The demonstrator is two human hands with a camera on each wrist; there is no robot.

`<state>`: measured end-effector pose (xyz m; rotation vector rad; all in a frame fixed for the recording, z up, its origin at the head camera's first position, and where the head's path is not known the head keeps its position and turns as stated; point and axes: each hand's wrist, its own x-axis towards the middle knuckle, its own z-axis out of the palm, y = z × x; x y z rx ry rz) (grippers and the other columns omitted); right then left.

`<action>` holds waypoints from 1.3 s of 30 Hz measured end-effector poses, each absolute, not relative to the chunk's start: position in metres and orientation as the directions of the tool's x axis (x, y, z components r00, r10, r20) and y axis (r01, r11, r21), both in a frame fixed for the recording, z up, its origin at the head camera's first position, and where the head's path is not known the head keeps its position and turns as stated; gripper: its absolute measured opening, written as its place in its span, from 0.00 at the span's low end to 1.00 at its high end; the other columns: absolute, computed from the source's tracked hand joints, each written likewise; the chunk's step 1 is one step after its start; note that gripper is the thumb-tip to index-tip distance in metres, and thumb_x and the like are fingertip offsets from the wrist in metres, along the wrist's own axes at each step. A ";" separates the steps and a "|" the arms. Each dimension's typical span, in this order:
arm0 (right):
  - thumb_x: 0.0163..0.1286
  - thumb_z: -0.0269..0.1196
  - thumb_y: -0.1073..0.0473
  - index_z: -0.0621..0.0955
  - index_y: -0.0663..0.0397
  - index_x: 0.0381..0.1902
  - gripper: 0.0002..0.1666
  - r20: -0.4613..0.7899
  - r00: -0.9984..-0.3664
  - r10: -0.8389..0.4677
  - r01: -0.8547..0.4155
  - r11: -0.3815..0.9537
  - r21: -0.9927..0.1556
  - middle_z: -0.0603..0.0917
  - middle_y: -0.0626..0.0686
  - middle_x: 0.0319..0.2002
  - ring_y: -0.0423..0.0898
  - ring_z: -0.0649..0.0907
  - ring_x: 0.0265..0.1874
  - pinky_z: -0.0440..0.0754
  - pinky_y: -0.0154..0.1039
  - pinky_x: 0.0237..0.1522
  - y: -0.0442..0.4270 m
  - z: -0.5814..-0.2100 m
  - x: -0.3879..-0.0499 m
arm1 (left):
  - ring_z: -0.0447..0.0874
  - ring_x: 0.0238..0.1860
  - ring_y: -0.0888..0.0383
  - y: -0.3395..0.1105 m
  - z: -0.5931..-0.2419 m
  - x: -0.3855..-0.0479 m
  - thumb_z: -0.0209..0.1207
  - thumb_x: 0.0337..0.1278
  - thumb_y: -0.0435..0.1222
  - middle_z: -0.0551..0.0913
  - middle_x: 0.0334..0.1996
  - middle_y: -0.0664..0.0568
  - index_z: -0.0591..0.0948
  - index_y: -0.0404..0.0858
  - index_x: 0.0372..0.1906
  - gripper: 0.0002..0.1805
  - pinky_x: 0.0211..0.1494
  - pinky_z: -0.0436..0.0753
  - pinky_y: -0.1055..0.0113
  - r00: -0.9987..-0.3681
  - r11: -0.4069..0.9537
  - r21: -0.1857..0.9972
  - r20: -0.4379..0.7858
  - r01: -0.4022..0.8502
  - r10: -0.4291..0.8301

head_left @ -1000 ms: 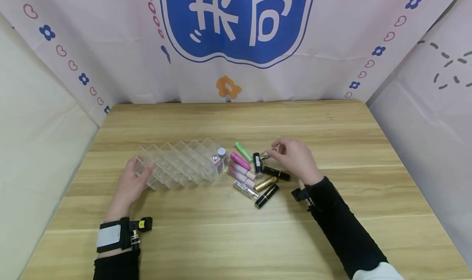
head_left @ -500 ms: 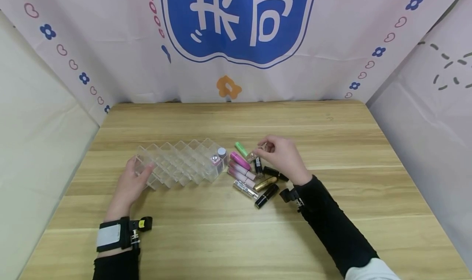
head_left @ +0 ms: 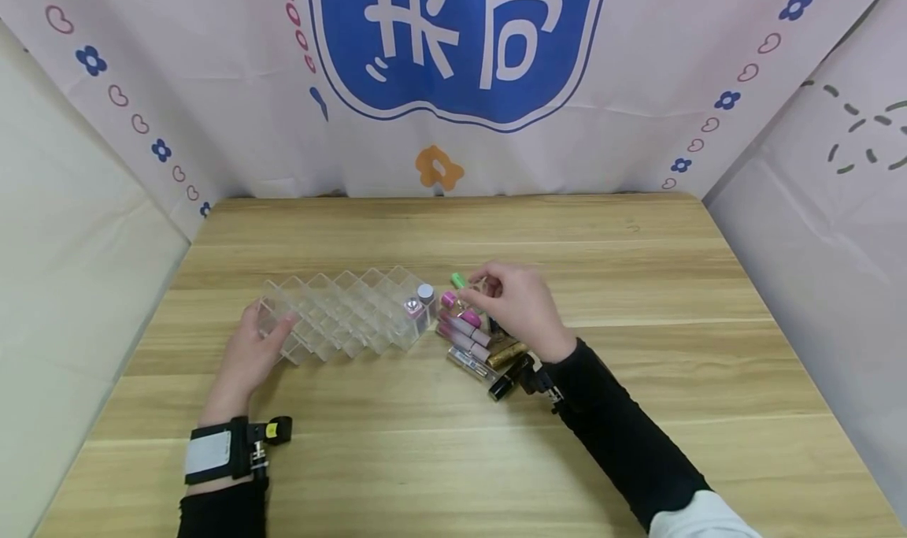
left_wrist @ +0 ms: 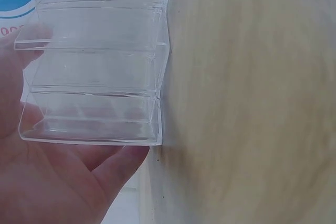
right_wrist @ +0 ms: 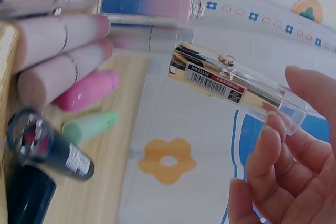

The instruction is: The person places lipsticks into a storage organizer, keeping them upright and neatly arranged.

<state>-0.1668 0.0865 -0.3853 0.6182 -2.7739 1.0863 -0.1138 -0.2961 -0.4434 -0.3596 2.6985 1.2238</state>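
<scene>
My left hand (head_left: 248, 353) grips the left end of a clear lipstick organizer (head_left: 347, 317) with diamond-shaped slots. In the left wrist view its fingers lie around the end of the clear plastic (left_wrist: 97, 66). Two items stand in the organizer's right end: a pink one with a silver top (head_left: 413, 308) and one with a grey round cap (head_left: 425, 292). My right hand (head_left: 524, 309) pinches a gold lipstick tube (right_wrist: 207, 77) by its clear end, above the loose tubes. A barcode label shows on the tube's side.
Under and beside the right hand lie a green tube (right_wrist: 90, 127), a magenta tube (right_wrist: 88, 90), pale pink tubes (head_left: 464, 337), a silver tube (head_left: 471, 363), a gold tube (head_left: 506, 354) and black tubes (head_left: 510, 379). A printed cloth (head_left: 567, 144) hangs behind the wooden table (head_left: 397, 451).
My right hand has moved left with the gold lipstick tube, from the right side of the loose tubes toward the organizer's right end. The left hand and organizer have stayed put.
</scene>
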 end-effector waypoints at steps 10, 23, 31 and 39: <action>0.61 0.70 0.48 0.86 0.52 0.39 0.15 0.290 -0.875 -0.387 -0.481 0.633 -0.607 0.82 0.43 0.24 0.36 0.77 0.23 0.76 0.28 0.26 0.063 -0.385 -0.162 | 0.51 0.71 0.23 -0.295 -0.442 -0.113 0.41 0.71 0.60 0.46 0.76 0.27 0.37 0.34 0.78 0.48 0.68 0.58 0.27 -0.959 0.631 0.723 -0.236 -0.282 -0.158; 0.64 0.68 0.46 0.86 0.48 0.39 0.13 0.321 -0.818 -0.478 -0.569 0.590 -0.573 0.83 0.40 0.25 0.32 0.77 0.23 0.76 0.25 0.27 0.038 -0.388 -0.158 | 0.51 0.73 0.25 -0.296 -0.443 -0.112 0.42 0.71 0.61 0.48 0.76 0.28 0.41 0.35 0.78 0.47 0.70 0.57 0.28 -0.963 0.620 0.737 -0.219 -0.269 -0.157; 0.65 0.67 0.45 0.86 0.47 0.40 0.14 0.342 -0.809 -0.479 -0.585 0.595 -0.551 0.83 0.40 0.27 0.31 0.78 0.25 0.76 0.25 0.28 0.030 -0.391 -0.157 | 0.52 0.72 0.25 -0.296 -0.444 -0.114 0.43 0.71 0.60 0.49 0.76 0.28 0.41 0.36 0.79 0.47 0.69 0.58 0.28 -0.967 0.613 0.748 -0.205 -0.255 -0.152; 0.66 0.66 0.45 0.86 0.47 0.42 0.15 0.335 -0.799 -0.499 -0.597 0.590 -0.544 0.83 0.41 0.29 0.32 0.79 0.27 0.77 0.25 0.30 0.024 -0.391 -0.158 | 0.51 0.72 0.25 -0.295 -0.445 -0.113 0.43 0.71 0.60 0.47 0.76 0.28 0.40 0.36 0.78 0.47 0.69 0.58 0.28 -0.963 0.606 0.749 -0.216 -0.269 -0.161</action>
